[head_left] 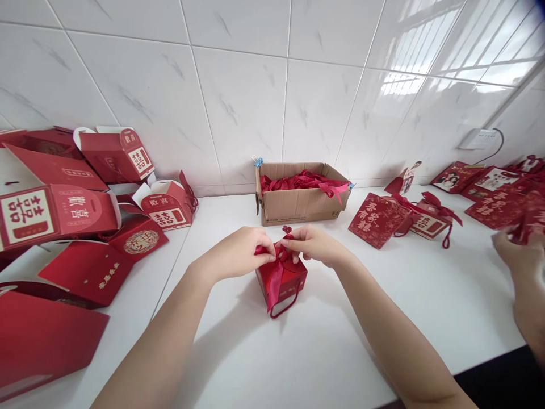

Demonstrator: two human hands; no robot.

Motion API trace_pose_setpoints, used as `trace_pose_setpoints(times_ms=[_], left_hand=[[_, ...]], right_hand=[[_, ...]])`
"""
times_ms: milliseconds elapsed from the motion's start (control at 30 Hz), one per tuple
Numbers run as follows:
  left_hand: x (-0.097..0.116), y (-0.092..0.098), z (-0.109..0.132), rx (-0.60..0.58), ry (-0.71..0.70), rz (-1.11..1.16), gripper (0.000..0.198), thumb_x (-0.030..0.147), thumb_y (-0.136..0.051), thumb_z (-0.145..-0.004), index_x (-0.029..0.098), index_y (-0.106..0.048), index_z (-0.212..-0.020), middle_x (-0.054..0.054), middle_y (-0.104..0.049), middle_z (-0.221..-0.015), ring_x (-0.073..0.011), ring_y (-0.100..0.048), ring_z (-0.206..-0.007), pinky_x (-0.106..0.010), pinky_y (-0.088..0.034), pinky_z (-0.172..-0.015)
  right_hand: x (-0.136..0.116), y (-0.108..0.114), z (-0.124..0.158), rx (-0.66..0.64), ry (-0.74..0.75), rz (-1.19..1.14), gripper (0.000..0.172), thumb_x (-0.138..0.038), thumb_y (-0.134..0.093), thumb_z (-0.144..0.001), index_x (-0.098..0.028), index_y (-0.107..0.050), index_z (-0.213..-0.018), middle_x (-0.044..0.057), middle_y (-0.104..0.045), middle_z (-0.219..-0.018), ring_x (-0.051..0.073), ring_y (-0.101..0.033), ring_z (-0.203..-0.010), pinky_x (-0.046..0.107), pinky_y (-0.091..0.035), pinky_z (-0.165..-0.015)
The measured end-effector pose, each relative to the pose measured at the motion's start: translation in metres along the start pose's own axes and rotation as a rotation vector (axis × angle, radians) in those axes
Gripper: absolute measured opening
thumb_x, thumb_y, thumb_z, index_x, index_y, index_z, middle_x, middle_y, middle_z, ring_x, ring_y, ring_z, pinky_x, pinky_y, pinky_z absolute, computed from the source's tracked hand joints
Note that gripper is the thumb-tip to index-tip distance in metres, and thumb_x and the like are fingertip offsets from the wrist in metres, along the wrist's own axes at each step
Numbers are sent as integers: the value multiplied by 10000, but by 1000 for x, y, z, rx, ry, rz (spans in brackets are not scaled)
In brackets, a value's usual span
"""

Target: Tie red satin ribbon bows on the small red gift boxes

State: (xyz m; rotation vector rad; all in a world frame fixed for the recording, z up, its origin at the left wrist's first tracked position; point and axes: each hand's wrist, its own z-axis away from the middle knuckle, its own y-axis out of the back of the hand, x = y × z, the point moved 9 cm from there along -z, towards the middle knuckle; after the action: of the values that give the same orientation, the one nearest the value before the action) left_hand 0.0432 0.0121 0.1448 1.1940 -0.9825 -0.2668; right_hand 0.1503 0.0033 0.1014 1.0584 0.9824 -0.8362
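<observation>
A small red gift box (292,278) stands on the white table in front of me, with a dark red cord handle (286,311) hanging down its near side. A red ribbon (276,284) is looped at the top, and one tail drapes over the front. My left hand (251,249) pinches the ribbon from the left, fingers closed around a loop. From the right, my right hand (310,243) closes thumb and fingers on the ribbon's knot. The box top is partly hidden beneath my fingers.
Behind the box, a cardboard box (304,205) holds red ribbons (298,180). Red cartons (59,216) pile up at left. Right of centre are a red printed box (378,218) and a ribboned box (428,222). Another person's hand (522,255) is at far right among red bags.
</observation>
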Motion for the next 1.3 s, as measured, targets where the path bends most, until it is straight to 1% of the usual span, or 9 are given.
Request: trace_pose_setpoints(times_ms=[67, 267, 433, 533, 600, 700, 900, 1167, 1300], left_hand=[[1, -1, -1, -1, -27, 48, 203, 299, -500, -784, 234, -687, -738, -16, -661, -907, -162, -593, -738, -250, -441, -627], [-2, -5, -3, 14, 20, 214, 182, 218, -492, -754, 219, -642, -856, -18, -695, -903, -176, -635, -796, -260, -491, -663], [-10, -10, -5, 25, 100, 211, 153, 255, -514, -733, 213, -652, -783, -13, -705, -814, -183, -642, -725, -256, -475, -590], [-12, -8, -5, 52, 120, 186, 173, 298, -517, -747, 222, -672, -730, 5, -697, -772, -175, -624, -687, -253, -446, -572], [-11, -8, -5, 42, 118, 193, 191, 285, -498, -757, 229, -677, -721, 16, -693, -755, -165, -615, -681, -248, -438, -579], [-12, -11, -6, 6, 114, 236, 180, 251, -492, -748, 227, -670, -745, 21, -693, -762, -156, -613, -694, -240, -447, -602], [-12, -14, -8, -18, 106, 282, 134, 283, -524, -740, 211, -633, -771, 10, -693, -783, -170, -623, -722, -253, -463, -618], [-17, -14, -11, 28, 108, 258, 146, 272, -520, -704, 192, -638, -734, -3, -692, -770, -178, -623, -716, -258, -467, -613], [-21, -14, -11, 18, 136, 257, 141, 291, -540, -690, 198, -644, -714, 2, -693, -750, -176, -622, -700, -256, -464, -598]], right_hand=[[0, -1, 0, -13, 6, -15, 247, -393, -579, -794, -174, -693, -778, 9, -632, -625, 95, -532, -562, 223, -288, -486], [3, 1, -2, -27, 9, -58, 183, -356, -642, -744, -181, -693, -763, 25, -665, -687, 117, -578, -625, 220, -325, -499], [5, 1, -2, -56, -14, -99, 148, -249, -671, -697, -185, -688, -829, 26, -683, -735, 125, -606, -664, 205, -357, -502], [6, -1, -1, -94, -28, -154, 251, -135, -653, -649, -198, -668, -892, 14, -692, -741, 136, -630, -695, 200, -392, -514], [6, 0, -1, -83, -20, -166, 250, -119, -634, -651, -200, -648, -886, 7, -688, -726, 139, -637, -702, 197, -413, -524], [5, 1, -2, -60, 20, -144, 188, -123, -616, -667, -195, -628, -840, -1, -668, -700, 124, -623, -665, 199, -440, -538], [0, -2, -1, -97, 92, -92, 231, -78, -544, -673, -197, -620, -856, 12, -676, -750, 133, -630, -710, 225, -480, -591], [-12, -2, 0, -71, 269, 65, 158, -123, -557, -696, -180, -625, -826, 32, -684, -815, 143, -627, -742, 235, -486, -614], [-9, -2, -2, -38, 257, 97, 142, -133, -567, -685, -181, -627, -804, 27, -682, -791, 144, -630, -714, 219, -472, -570]])
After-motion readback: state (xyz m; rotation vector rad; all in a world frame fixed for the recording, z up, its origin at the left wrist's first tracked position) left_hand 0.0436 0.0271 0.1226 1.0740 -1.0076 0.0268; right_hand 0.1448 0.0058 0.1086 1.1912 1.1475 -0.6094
